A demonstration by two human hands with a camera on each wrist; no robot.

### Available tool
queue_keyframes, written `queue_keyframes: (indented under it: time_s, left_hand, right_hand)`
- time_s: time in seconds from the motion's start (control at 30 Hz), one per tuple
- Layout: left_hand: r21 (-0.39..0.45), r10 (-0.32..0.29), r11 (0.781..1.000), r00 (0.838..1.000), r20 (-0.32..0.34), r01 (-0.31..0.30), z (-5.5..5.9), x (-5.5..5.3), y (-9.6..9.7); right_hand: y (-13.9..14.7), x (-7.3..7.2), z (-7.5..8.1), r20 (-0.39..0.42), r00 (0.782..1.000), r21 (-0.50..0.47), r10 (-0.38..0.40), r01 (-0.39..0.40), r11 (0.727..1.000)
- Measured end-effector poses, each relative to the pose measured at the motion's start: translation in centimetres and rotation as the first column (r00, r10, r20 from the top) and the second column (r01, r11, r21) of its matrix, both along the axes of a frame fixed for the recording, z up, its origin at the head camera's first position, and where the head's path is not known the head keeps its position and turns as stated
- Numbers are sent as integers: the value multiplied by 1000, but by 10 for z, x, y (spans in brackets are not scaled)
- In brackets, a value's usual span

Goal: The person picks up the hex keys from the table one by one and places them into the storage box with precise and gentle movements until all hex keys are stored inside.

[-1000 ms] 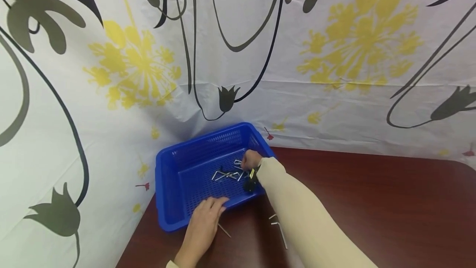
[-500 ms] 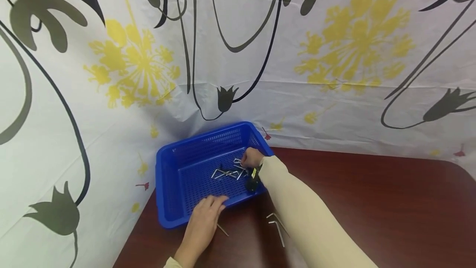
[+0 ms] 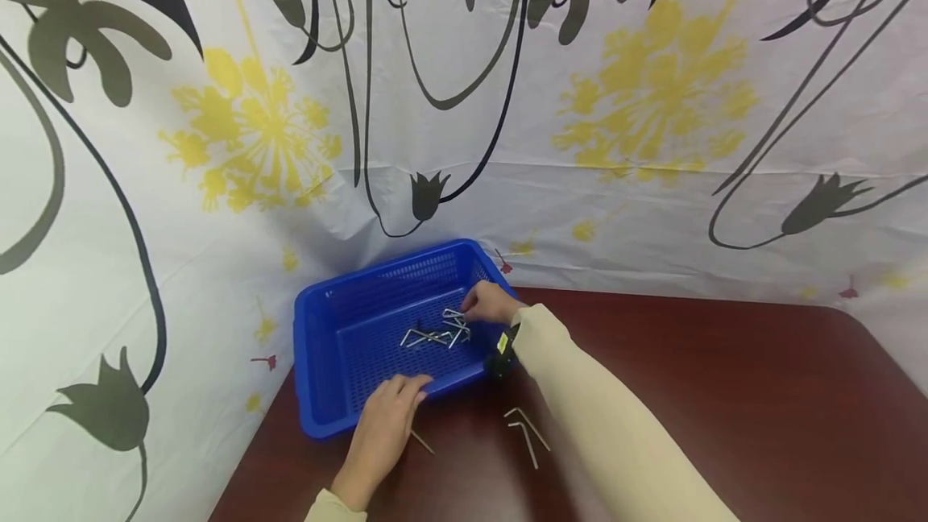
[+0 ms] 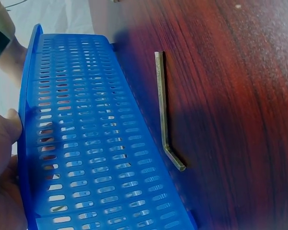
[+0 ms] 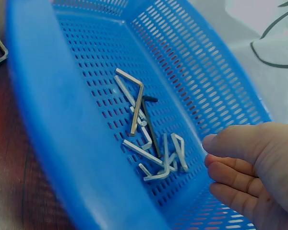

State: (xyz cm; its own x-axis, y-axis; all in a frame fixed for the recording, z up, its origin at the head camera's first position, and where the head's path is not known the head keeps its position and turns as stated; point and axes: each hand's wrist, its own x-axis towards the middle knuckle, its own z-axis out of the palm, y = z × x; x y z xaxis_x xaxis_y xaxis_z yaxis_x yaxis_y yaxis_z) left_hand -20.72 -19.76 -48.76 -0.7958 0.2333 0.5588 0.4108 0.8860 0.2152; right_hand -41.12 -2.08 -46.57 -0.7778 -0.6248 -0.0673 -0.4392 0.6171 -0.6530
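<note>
A blue perforated plastic basket (image 3: 377, 271) stands on the table. My left hand (image 3: 384, 417) holds its near rim; in the left wrist view the thumb (image 4: 12, 123) lies right at that rim. Over the basket's right part is my right hand (image 3: 489, 303), with thumb extended, fingers loosely curled and nothing visible in its grasp. Just beside its fingertips, several silver hex keys lie jumbled on the basket floor, among them a bronze-toned hex key (image 5: 137, 109) and a black hex key (image 5: 151, 127). One more hex key (image 4: 162, 100) lies on the table before the basket, partly covered by my left hand in the head view.
Two hex keys, an outer hex key (image 3: 532, 429) and an inner hex key (image 3: 528, 445), lie on the table in front of the basket, beside my right sleeve (image 3: 602, 401). Behind the reddish-brown table (image 3: 696, 377) hangs a flower-printed cloth (image 3: 464, 135).
My right hand has drawn slightly back from the hex keys, its fingers now showing more. The head view has shifted a little. My left hand stays at the rim.
</note>
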Motion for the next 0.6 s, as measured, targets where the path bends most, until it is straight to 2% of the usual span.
queue_keyframes:
  time_s: [0.2,0.37,0.43,0.5,0.6]
  left_hand:
    - [24,-8,1000,1000,26,7,0,-1,0]
    - [127,-13,992,998,67,4,1,0,2]
    - [175,-23,985,999,46,14,2,3,2]
    - [206,-38,978,999,-2,38,3,8,3]
    - [189,-72,978,991,-110,92,5,14,5]
  right_hand:
    - [12,11,9,-41,999,-10,-9,9,1000]
    - [27,23,20,-80,997,-12,-10,10,1000]
    - [33,29,23,-94,995,-19,-13,11,1000]
    - [38,35,26,-103,995,-25,-14,12,1000]
    - [46,45,28,-116,993,-36,-25,21,999]
